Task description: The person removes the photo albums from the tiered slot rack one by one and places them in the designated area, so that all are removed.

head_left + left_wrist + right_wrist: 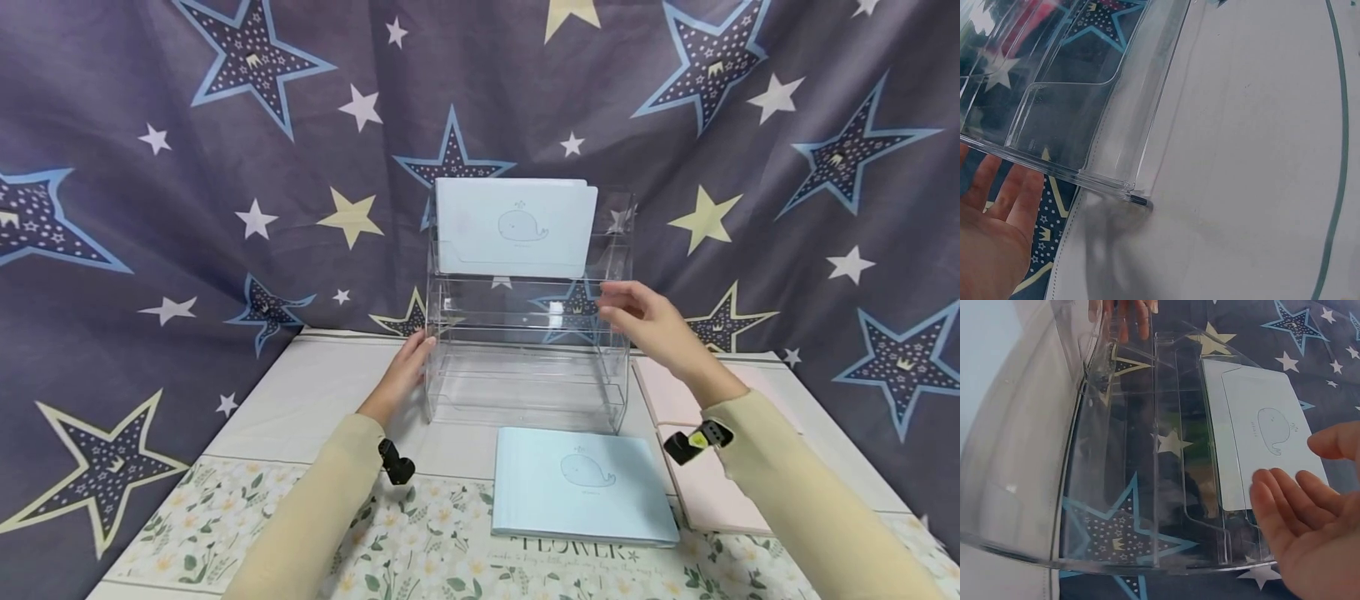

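A clear, tiered plastic rack [525,387] stands on the table against the curtain. In its top tier lean pale blue notebooks [480,221] with a whale drawing on the front, one offset slightly behind another. My left hand [405,367] touches the rack's left side, its fingers extended along the edge in the left wrist view. Near the rack's right side, my right hand [645,321] is raised just below the notebooks. Its fingers [1279,500] are loosely bent, with nothing between them and the thumb.
Light blue whale notebooks [585,492] lie in a stack in front of the rack. To the right, pink notebooks [712,492] lie partly beneath my right forearm. A floral cloth [435,533] covers the table's near part, and a star-patterned curtain [360,275] hangs behind.
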Demonstrator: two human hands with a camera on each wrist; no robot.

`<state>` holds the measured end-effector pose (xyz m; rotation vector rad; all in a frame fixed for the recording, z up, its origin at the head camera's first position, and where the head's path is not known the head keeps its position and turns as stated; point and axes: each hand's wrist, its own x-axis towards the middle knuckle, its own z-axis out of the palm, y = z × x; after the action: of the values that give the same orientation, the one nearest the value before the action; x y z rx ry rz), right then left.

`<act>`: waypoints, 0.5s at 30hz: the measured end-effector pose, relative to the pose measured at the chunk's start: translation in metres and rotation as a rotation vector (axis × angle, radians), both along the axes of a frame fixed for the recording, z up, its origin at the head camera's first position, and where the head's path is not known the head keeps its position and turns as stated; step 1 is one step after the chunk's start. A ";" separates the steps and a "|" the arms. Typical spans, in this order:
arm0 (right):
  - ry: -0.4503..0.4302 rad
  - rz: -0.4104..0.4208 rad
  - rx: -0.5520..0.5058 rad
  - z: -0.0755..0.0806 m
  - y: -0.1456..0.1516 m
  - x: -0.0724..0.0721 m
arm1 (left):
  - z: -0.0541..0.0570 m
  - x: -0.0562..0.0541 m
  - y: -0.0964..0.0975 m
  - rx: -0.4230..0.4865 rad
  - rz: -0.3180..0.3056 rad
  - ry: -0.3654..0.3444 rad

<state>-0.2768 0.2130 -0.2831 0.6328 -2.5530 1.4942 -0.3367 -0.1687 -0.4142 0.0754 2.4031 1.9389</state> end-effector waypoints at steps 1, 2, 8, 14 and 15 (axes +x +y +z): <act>0.012 -0.011 -0.004 0.003 -0.002 -0.004 | 0.000 0.000 0.000 0.001 0.002 -0.001; 0.021 -0.024 -0.009 0.005 -0.004 -0.008 | 0.000 0.000 0.000 -0.004 -0.001 0.000; 0.073 -0.108 -0.041 0.019 -0.010 -0.035 | 0.000 0.000 0.000 -0.023 -0.001 0.013; 0.081 -0.116 -0.189 0.031 -0.013 -0.060 | 0.001 0.002 0.002 -0.024 -0.003 0.018; 0.073 -0.114 -0.234 0.033 -0.014 -0.064 | 0.001 0.002 0.002 -0.022 -0.003 0.018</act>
<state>-0.3407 0.1986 -0.2501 0.4923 -2.2731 1.6630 -0.3344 -0.1667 -0.4128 0.0959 2.4336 1.9177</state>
